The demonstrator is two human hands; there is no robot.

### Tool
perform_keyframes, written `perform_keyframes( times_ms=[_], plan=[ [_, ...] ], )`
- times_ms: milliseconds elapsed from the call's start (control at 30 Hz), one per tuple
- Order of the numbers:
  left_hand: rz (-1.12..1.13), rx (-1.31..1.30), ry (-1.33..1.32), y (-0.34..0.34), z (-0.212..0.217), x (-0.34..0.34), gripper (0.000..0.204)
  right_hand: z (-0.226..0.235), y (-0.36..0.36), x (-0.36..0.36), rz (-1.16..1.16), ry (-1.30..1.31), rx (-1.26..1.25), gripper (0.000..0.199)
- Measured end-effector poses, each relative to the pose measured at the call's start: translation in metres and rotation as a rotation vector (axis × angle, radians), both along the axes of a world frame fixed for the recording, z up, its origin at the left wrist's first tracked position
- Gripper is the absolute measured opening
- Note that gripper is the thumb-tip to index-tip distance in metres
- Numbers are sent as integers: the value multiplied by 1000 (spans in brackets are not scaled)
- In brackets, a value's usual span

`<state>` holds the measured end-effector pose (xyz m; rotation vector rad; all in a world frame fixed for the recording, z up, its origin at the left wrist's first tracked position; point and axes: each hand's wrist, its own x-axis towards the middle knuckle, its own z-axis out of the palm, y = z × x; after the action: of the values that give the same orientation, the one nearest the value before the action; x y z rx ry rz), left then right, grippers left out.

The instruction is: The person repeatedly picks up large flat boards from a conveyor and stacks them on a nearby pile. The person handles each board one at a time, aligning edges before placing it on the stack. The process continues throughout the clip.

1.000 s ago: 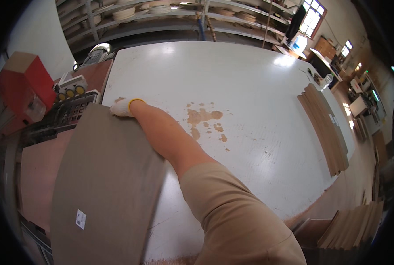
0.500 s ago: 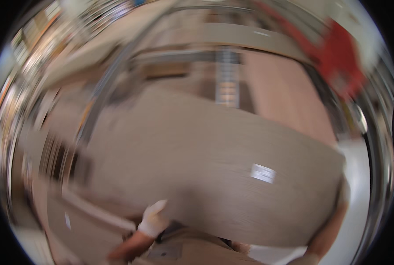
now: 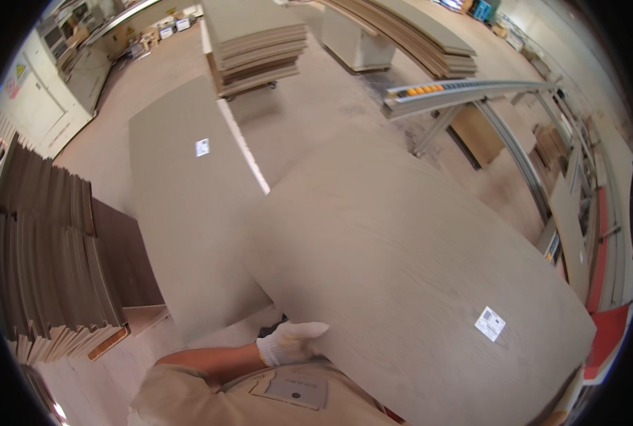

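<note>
I carry a large grey-brown wood-grain panel (image 3: 402,255) flat in front of my chest. It fills the middle and right of the head view and bears a small white label near its lower right corner. My left hand (image 3: 288,342), in a white glove, grips the panel's near left edge. My right hand is hidden, somewhere under or behind the panel. A second panel (image 3: 188,213) of the same colour, also with a white label, lies on a low stack just left of the carried one.
A tall stack of dark board strips (image 3: 46,263) stands at the left. A loaded cart of panels (image 3: 256,46) sits farther ahead. A roller conveyor rail (image 3: 466,92) with orange wheels runs at the upper right, with more boards behind it. Dusty concrete floor lies between.
I have turned away from the white table and now face the shop floor. The panel has swung from my left side to lie across my front, and my left hand has shifted to its near edge.
</note>
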<state>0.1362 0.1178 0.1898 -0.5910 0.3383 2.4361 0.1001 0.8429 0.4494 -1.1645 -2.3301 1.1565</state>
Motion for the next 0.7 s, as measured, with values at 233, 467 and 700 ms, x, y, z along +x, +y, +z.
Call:
perform_keyframes(
  times_ms=[233,467,700],
  plan=[
    [587,45,27,-92,-68,12,48,-93,-152,-138,299,112,37,59],
    [1014,-173,-39,-181,-75,-20,43,-225,-304,-205,392,26,-9,40],
    [1251,-407,14,-263,-102,-78,55,-302,-424,-225,458,154,-475,23]
  ],
)
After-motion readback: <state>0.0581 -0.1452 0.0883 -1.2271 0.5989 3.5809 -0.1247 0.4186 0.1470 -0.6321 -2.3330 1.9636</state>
